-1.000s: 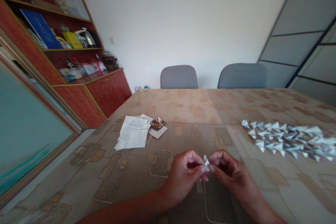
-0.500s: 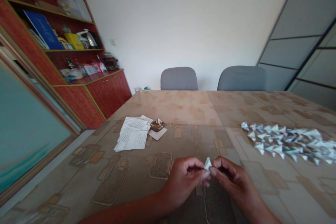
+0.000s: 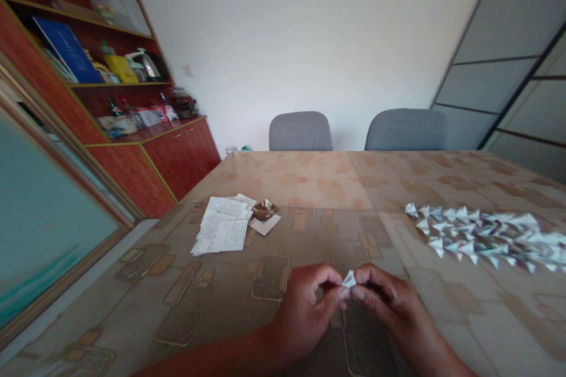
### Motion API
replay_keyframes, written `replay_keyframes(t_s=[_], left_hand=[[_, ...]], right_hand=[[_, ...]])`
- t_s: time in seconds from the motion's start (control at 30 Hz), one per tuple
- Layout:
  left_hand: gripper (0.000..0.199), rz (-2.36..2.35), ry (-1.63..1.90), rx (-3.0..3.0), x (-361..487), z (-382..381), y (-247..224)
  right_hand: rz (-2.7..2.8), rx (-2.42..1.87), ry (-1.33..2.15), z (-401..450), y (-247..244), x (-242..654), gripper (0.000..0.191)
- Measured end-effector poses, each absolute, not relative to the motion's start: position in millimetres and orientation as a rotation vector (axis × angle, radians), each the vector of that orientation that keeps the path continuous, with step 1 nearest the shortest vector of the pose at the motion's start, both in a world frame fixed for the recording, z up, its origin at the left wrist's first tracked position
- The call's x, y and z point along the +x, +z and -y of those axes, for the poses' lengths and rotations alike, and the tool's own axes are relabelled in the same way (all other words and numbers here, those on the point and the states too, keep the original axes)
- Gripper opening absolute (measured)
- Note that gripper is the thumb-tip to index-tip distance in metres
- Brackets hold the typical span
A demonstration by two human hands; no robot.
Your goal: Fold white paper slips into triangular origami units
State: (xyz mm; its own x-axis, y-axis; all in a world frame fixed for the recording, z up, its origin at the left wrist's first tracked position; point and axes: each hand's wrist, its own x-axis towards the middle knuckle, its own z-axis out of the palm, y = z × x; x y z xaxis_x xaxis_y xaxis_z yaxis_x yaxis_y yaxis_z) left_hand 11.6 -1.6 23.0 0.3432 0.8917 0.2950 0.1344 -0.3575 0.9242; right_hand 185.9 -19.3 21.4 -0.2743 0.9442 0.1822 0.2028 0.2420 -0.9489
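Between my two hands, above the near part of the table, is a small folded white paper piece [image 3: 349, 279] with a pointed top. My left hand [image 3: 305, 306] pinches its left side between thumb and fingers. From the right, my right hand [image 3: 391, 300] has its thumb and fingertips closed on the other side. The fingers cover the lower part of the paper. To the right, several similar folded paper pieces [image 3: 475, 235] lie in rows. A stack of printed paper slips [image 3: 223, 227] rests on the left, beside a brown-and-white picture slip [image 3: 265, 218].
The table [image 3: 318, 179] has a patterned brown cover. Two grey chairs [image 3: 300, 131] stand at its far side, before a white wall. On the left is a red-brown cabinet [image 3: 179, 150] with bottles, a kettle [image 3: 150, 65] and a blue folder [image 3: 68, 50].
The folded paper has tilted a little to the right between my fingers and shows a wider face. My right fingertips have shifted slightly left. The papers on the table lie as before.
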Motion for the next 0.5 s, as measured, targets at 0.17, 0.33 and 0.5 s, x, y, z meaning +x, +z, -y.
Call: replay_keyframes(t_s=[0.17,0.33,0.5], left_hand=[[0.014,-0.973,1.173,1.738,12.8,2.7,20.4],[0.014,-0.972,1.226,1.81,9.2,3.7,20.2],[0.014,-0.98,1.192,1.852,8.7,4.3,22.8]], right_hand=[[1.539,-1.053,1.168,17.8,19.8,185.0,0.019],[1.503,-1.055,1.158,18.9,20.3,183.7,0.022],[1.526,-1.04,1.145,18.4,19.0,183.2,0.028]])
